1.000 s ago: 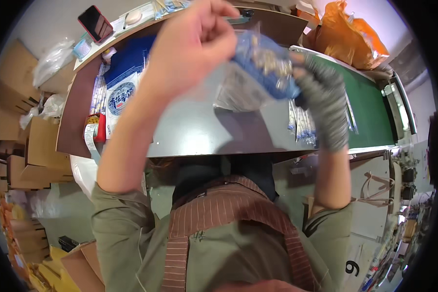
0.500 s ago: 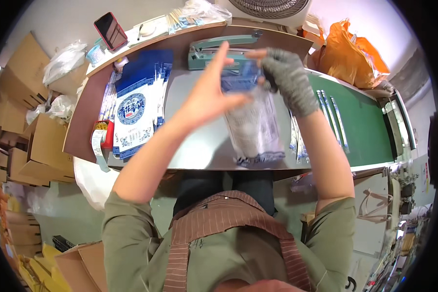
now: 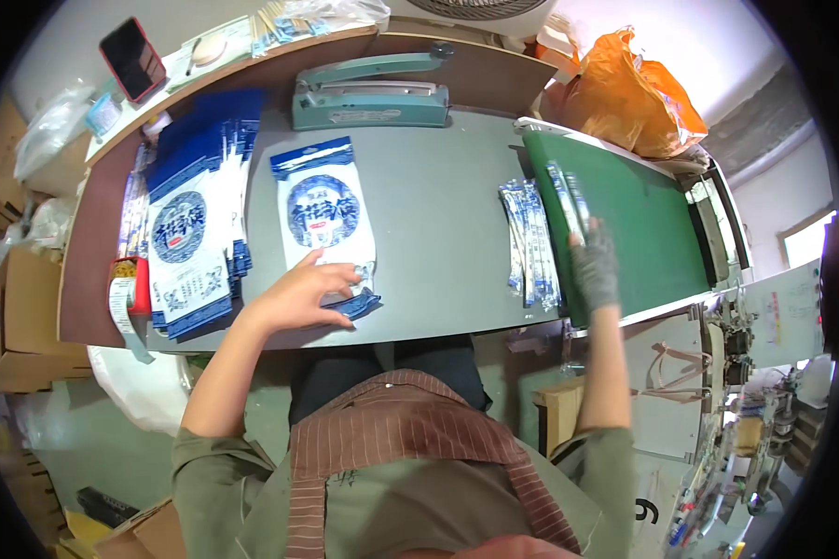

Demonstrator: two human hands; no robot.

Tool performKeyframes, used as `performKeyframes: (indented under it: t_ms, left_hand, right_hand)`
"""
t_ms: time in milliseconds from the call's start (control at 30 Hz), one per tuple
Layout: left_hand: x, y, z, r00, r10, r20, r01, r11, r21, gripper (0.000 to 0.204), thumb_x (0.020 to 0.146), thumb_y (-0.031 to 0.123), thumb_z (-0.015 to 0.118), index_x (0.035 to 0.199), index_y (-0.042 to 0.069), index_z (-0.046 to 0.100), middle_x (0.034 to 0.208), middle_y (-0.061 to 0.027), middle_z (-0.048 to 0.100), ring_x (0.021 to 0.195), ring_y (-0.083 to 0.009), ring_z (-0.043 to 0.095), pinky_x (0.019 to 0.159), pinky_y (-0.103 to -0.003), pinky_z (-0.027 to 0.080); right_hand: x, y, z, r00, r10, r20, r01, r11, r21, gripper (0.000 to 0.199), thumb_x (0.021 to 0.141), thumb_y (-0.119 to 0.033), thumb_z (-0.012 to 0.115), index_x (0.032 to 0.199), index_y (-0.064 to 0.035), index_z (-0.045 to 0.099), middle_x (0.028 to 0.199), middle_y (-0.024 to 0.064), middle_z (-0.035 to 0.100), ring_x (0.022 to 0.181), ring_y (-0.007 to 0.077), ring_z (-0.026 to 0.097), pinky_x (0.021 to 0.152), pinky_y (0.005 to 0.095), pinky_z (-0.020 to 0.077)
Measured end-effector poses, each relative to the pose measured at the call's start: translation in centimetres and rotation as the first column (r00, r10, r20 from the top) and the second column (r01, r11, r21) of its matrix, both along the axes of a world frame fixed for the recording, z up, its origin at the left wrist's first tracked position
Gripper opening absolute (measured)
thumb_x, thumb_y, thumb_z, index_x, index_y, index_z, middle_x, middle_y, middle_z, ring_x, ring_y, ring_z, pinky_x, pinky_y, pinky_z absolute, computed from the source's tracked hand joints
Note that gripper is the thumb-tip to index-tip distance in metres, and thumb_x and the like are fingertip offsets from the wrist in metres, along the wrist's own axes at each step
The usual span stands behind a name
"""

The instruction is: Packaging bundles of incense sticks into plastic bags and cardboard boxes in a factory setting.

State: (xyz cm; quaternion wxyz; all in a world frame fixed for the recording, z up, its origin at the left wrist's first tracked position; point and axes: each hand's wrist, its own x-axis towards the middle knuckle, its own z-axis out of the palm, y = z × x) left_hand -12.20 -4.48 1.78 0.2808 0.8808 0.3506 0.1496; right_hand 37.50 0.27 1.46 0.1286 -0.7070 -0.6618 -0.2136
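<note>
A white and blue printed plastic bag (image 3: 323, 205) lies flat on the grey tabletop (image 3: 429, 214). My bare left hand (image 3: 308, 293) rests on its lower part, fingers spread. Over the near left part of the green belt (image 3: 643, 214), my right hand (image 3: 595, 270) wears a grey fingerless glove and is blurred by motion. Its fingertips reach the near ends of slim white and blue wrapped sticks (image 3: 567, 196); whether they grip them does not show. Just left of the belt lies a bunch of similar wrapped sticks (image 3: 529, 244).
At the left lies a stack of matching bags (image 3: 188, 233), beside a red tape dispenser (image 3: 132, 284). A green bench heat sealer (image 3: 371, 98) stands at the back. Behind the belt sits an orange plastic bag (image 3: 636, 98). A phone (image 3: 132, 61) leans on the rear shelf.
The bag, held up between my hands before, now lies on the table at the left. My right hand has swung right and down to the sticks on the belt. The view has shifted right.
</note>
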Motion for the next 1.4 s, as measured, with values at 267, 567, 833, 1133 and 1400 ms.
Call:
performKeyframes:
  t_ms: [267,567,833,1133,1400]
  left_hand:
    - [14.4,5.4,0.0,0.820,0.352,0.451,-0.155,0.895,-0.417,0.076,0.086,0.046,0.063,0.134,-0.007,0.039,0.135,-0.0257,0.045,0.124,-0.0361,0.046,0.104,-0.039,0.037]
    - [24.8,12.4,-5.1,0.413,0.792,0.449,-0.442,0.606,-0.661,0.090,0.080,0.038,0.067,0.140,-0.010,0.022,0.146,-0.0279,0.026,0.135,-0.0399,0.029,0.111,-0.044,0.027]
    - [22.4,14.9,-5.8,0.293,0.902,0.317,-0.364,0.412,-0.835,0.095,0.075,0.043,0.070,0.137,-0.013,0.026,0.135,-0.0317,0.040,0.126,-0.0418,0.042,0.105,-0.043,0.035]
    - [18.5,6.6,6.3,0.450,0.297,0.843,-0.433,0.898,-0.085,0.086,0.080,0.055,0.065,0.132,-0.007,0.036,0.112,-0.0222,0.050,0.105,-0.0366,0.050,0.091,-0.043,0.040]
    - [17.3,5.6,-4.0,0.321,0.812,0.487,-0.757,0.529,-0.384,0.078,0.089,0.047,0.058,0.134,-0.010,0.029,0.121,-0.0234,0.041,0.115,-0.0361,0.040,0.101,-0.043,0.031]
  right_hand:
    - [-10.5,1.1,-2.5,0.904,-0.227,-0.362,0.115,0.945,-0.305,0.073,0.092,-0.050,0.046,0.141,0.0017,0.033,0.139,0.0268,0.041,0.127,0.0386,0.043,0.107,0.0430,0.0341]
    - [-10.8,3.6,-4.4,0.849,-0.266,-0.456,0.140,0.946,-0.291,0.075,0.095,-0.056,0.030,0.135,0.0075,0.039,0.133,0.0312,0.046,0.127,0.0402,0.043,0.107,0.0430,0.0332]
    - [-18.6,7.4,-9.2,0.336,0.163,-0.928,-0.345,0.938,0.040,0.061,0.096,-0.041,0.048,0.140,0.0004,0.035,0.136,0.0202,0.045,0.124,0.0352,0.044,0.108,0.0377,0.0308]
    - [-21.0,4.3,4.9,-0.444,0.139,-0.885,-0.519,0.765,0.381,0.032,0.095,-0.033,0.056,0.111,-0.0051,0.051,0.094,-0.0004,0.049,0.092,0.0153,0.049,0.083,0.0303,0.0429]
    - [-24.8,6.3,-5.6,0.156,0.157,-0.975,-0.596,0.802,0.034,0.036,0.089,-0.016,0.063,0.119,0.0001,0.052,0.100,0.0084,0.063,0.088,0.0171,0.058,0.080,0.0305,0.0492]
